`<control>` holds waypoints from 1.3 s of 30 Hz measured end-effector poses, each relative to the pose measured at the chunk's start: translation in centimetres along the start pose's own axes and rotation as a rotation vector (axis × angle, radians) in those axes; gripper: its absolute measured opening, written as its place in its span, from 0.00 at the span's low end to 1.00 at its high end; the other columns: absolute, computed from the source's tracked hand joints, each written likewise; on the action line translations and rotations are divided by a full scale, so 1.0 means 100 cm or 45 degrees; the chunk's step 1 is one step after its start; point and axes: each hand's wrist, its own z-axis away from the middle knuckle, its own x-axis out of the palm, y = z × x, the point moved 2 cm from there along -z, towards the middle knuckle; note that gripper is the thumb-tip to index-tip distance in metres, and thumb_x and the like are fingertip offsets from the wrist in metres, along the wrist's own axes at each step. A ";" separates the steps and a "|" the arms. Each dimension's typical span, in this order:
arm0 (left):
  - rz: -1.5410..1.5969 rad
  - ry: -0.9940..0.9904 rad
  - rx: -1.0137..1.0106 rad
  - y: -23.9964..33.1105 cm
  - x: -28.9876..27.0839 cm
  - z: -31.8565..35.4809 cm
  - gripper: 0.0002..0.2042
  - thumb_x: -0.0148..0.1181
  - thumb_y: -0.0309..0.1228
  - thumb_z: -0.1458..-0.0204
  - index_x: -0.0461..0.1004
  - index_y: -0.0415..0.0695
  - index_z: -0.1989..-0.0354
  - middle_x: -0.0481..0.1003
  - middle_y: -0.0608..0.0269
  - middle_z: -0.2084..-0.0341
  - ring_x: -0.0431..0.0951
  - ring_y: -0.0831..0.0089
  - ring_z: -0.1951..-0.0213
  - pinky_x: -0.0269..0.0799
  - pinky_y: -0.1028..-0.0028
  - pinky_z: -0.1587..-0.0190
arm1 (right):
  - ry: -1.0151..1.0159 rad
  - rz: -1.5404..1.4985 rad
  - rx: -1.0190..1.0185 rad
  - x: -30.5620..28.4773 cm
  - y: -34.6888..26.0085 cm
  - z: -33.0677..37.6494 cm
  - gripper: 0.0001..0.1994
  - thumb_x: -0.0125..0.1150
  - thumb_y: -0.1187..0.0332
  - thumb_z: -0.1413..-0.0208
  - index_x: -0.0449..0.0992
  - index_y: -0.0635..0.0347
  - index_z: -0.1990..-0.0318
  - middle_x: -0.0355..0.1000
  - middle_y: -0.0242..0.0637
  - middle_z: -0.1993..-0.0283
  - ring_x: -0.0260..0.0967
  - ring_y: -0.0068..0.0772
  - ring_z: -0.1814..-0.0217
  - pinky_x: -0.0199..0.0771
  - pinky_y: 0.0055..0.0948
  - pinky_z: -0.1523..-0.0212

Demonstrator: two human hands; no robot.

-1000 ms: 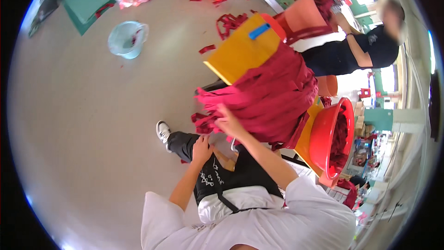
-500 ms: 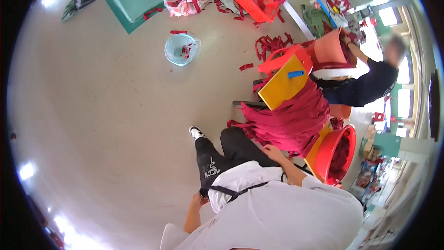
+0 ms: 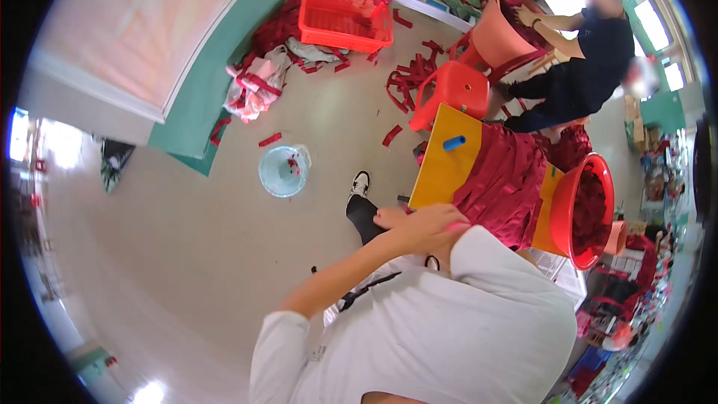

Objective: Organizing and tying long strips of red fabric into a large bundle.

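Observation:
My left forearm crosses in front of my body, and my left hand (image 3: 436, 226) is bent over my right forearm, close to the white sleeve (image 3: 479, 258). Its fingers are pressed together; a small pinkish-red patch shows at the fingertips, too small to name. My right hand (image 3: 389, 217) shows only partly beyond my left forearm, and its fingers are mostly hidden. Just ahead to the right stands a yellow-topped table (image 3: 441, 157). A pile of dark red cloth strips (image 3: 501, 187) is draped over it, and a blue cylinder (image 3: 454, 143) lies on its bare part.
A red tub (image 3: 559, 206) of red cloth is at the table's right end. Beyond stand a red stool (image 3: 458, 90) and a person (image 3: 598, 49) reaching into a pink tub (image 3: 495, 34). A pale blue bin (image 3: 284, 187), cloth scraps (image 3: 411, 78) and a red crate (image 3: 329, 41) are on the floor.
My left hand has come up from my side across to my right forearm. My view has turned, with the bin now lower and the table nearer. The other person has turned beside the pink tub.

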 end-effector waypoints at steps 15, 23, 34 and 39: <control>1.121 -0.895 0.698 0.111 -0.267 -0.198 0.11 0.59 0.35 0.41 0.70 0.39 0.61 0.68 0.60 0.65 0.69 0.68 0.58 0.64 0.69 0.53 | -0.141 0.343 0.307 -0.217 0.042 -0.216 0.15 0.58 0.62 0.52 0.83 0.60 0.60 0.78 0.49 0.56 0.76 0.52 0.54 0.75 0.48 0.52; 0.407 -0.997 0.435 -0.023 -0.385 -0.255 0.17 0.46 0.40 0.37 0.71 0.36 0.68 0.73 0.45 0.66 0.71 0.49 0.59 0.65 0.57 0.57 | 0.413 -0.326 0.739 -0.317 0.017 -0.299 0.19 0.47 0.57 0.43 0.80 0.61 0.60 0.76 0.58 0.58 0.75 0.60 0.54 0.72 0.55 0.51; 0.316 -0.855 0.430 -0.070 -0.518 -0.402 0.12 0.48 0.37 0.38 0.68 0.40 0.62 0.66 0.58 0.68 0.63 0.59 0.59 0.60 0.62 0.53 | 0.294 -0.344 0.637 -0.504 0.061 -0.437 0.20 0.49 0.58 0.46 0.81 0.65 0.59 0.75 0.56 0.52 0.74 0.57 0.49 0.72 0.50 0.45; 0.553 -0.665 0.395 -0.046 -0.572 -0.524 0.11 0.48 0.36 0.38 0.64 0.39 0.62 0.62 0.57 0.68 0.61 0.59 0.60 0.58 0.64 0.53 | 0.601 0.015 0.504 -0.672 0.141 -0.476 0.14 0.55 0.62 0.48 0.82 0.62 0.65 0.77 0.52 0.64 0.77 0.54 0.60 0.77 0.50 0.58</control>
